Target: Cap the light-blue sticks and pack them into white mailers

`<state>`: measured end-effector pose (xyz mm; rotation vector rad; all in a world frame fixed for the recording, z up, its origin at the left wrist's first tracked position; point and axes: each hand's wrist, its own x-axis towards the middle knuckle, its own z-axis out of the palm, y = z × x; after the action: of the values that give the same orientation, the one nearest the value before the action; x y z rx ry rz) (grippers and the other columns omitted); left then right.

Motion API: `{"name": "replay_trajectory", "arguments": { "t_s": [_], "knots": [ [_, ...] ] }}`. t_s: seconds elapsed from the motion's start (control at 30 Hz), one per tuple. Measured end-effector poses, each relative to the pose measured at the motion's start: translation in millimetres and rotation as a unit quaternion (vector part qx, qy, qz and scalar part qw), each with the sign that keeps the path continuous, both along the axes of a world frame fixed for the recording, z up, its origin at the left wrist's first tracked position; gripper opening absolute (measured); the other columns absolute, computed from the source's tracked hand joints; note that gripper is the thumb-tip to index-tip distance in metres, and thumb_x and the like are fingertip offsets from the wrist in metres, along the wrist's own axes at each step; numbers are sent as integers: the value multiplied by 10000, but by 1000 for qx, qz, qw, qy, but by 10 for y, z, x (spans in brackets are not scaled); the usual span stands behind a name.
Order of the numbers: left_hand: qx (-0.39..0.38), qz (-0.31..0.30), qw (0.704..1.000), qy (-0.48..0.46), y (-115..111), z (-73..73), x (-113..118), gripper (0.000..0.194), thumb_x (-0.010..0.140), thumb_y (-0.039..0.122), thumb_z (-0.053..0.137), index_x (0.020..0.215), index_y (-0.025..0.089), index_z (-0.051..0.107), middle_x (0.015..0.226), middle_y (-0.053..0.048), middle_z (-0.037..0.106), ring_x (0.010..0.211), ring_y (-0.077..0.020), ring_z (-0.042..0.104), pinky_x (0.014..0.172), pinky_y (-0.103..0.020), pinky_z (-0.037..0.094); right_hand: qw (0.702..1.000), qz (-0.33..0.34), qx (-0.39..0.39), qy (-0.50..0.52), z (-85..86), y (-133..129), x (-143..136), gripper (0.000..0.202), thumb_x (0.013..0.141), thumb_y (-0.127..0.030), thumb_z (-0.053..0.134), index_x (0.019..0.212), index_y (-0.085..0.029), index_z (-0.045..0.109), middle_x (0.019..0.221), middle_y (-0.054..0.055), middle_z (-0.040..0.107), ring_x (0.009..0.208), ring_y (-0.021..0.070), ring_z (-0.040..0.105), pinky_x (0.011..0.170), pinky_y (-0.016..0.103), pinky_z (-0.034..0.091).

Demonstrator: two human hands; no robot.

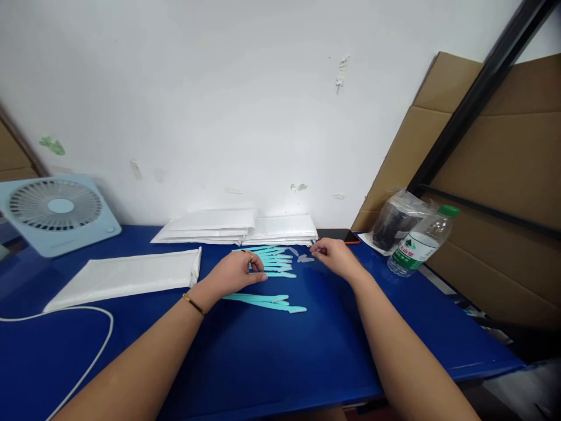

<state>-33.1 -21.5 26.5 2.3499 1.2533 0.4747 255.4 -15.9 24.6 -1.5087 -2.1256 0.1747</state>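
Observation:
Several turquoise sticks with narrow tips (pixel 280 274) lie side by side on the blue table (pixel 272 362). My left hand (pixel 239 272) is over their left part, fingers bent and thumb pointing right; whether it grips a stick is hidden. Nearer to me lies a smaller group of turquoise sticks (pixel 267 302), overlapping each other. Small translucent pieces (pixel 305 258) rest just right of the row's tips. Beside them my right hand (pixel 331 254) has its thumb and fingertips pinched together, on something too small to make out.
White padded envelopes (pixel 205 225) are stacked against the wall, with another envelope (pixel 127 278) at the left. A light blue fan (pixel 59 210) and a white cable (pixel 109 327) are on the left. A phone (pixel 339 235), a wrapped dark object (pixel 390 225) and a water bottle (pixel 421 242) stand or lie right.

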Motion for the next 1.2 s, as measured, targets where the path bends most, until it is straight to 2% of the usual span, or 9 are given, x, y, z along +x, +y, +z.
{"name": "replay_trajectory", "arguments": {
  "t_s": [0.13,0.3,0.4,0.5,0.63,0.77,0.93,1.2],
  "knots": [
    [-98,-106,989,31,-84,67,-31,358,575,499,667,801,220,660,746,11,624,634,-131,544,507,-204,361,998,26,-42,-35,-55,25,39,134,706,-212,581,795,-190,678,786,36,657,670,140,570,615,226,408],
    [-132,-102,985,31,-75,-8,-22,260,662,442,597,753,204,648,647,11,607,572,-122,523,486,-201,355,997,25,-54,-49,-111,14,-81,106,702,-187,547,703,-174,653,722,39,646,647,140,563,592,218,395],
    [-113,-85,990,8,-51,-24,-14,252,678,432,575,737,192,626,658,3,599,580,-124,517,497,-202,361,997,29,-61,-37,-103,1,-100,72,665,-160,551,668,-168,623,719,35,634,638,135,556,583,216,392],
    [-68,-49,996,-39,-35,-22,-10,253,730,426,514,754,186,593,687,-3,593,612,-128,518,540,-209,372,993,58,-90,42,-71,-27,-125,90,711,-223,536,748,-167,597,712,21,622,609,121,557,555,209,400],
    [-44,-14,996,-80,-17,-43,-6,259,803,411,407,821,195,548,697,16,559,586,-113,493,543,-212,361,969,117,-138,168,-12,-87,-211,211,779,-344,511,848,-159,587,687,16,617,557,111,573,538,215,428],
    [10,10,998,-68,1,-53,-9,299,838,397,332,769,194,540,659,24,523,587,-115,454,546,-222,331,950,150,-125,243,-2,-124,-302,227,755,-349,567,852,-153,628,700,38,640,672,149,620,631,254,478],
    [53,18,998,-38,2,-14,-14,305,845,359,315,746,188,547,639,14,520,583,-123,446,545,-236,304,940,187,-66,279,-29,-130,-370,143,707,-297,636,771,-175,674,893,71,651,810,169,619,716,283,495],
    [68,4,997,-28,-35,20,11,326,852,368,313,728,186,553,709,-11,574,640,-141,485,573,-237,318,937,184,-73,290,-55,-131,-412,142,695,-302,650,762,-179,676,890,69,651,815,172,621,720,292,511]
  ]
}}
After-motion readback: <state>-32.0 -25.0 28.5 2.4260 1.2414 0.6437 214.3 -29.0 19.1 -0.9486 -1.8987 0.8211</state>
